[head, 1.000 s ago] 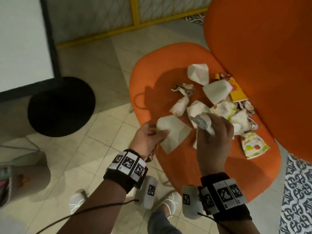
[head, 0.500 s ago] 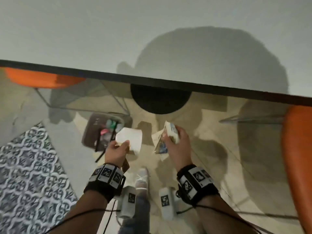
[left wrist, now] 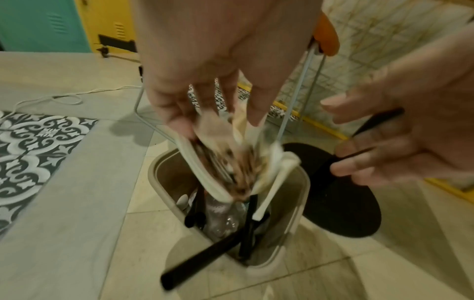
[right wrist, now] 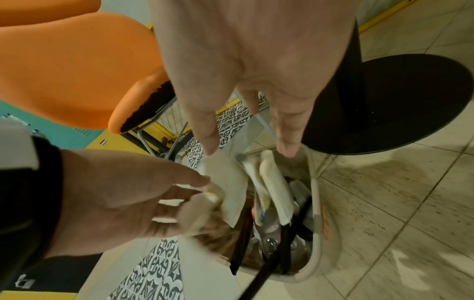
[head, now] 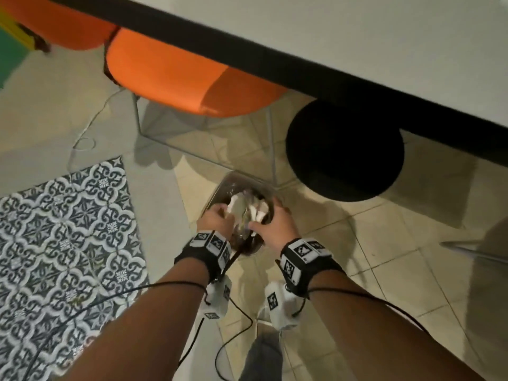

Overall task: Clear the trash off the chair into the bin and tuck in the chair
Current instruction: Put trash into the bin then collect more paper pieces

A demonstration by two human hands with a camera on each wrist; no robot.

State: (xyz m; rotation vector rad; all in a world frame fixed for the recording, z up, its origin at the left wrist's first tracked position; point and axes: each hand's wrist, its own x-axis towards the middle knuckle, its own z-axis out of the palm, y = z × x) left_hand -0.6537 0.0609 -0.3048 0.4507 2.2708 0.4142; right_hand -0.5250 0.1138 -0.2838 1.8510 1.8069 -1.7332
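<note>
The beige bin [head: 220, 188] stands on the tiled floor, holding bottles and black sticks. My left hand [head: 220, 218] and right hand [head: 275, 224] hover side by side right above its mouth. In the left wrist view the left hand [left wrist: 212, 113] has its fingers spread downward, and white paper and a patterned wrapper [left wrist: 231, 162] drop, blurred, from them toward the bin [left wrist: 153, 168]. In the right wrist view the right hand [right wrist: 246, 138] has straight fingers, and white napkins [right wrist: 274, 186] fall into the bin [right wrist: 316, 213]. The chair with the trash is out of view.
An orange chair [head: 178, 72] is tucked under the white table [head: 357, 28] just beyond the bin. The table's round black base [head: 343, 152] sits right of the bin. Patterned tiles [head: 63, 243] lie to the left, a white cable [head: 90, 125] on the floor, a metal leg [head: 472, 251] at right.
I have turned from the trash-strewn chair to the bin. Both hands carried paper and a wrapper down over it and have let them go; the pieces are falling in.
</note>
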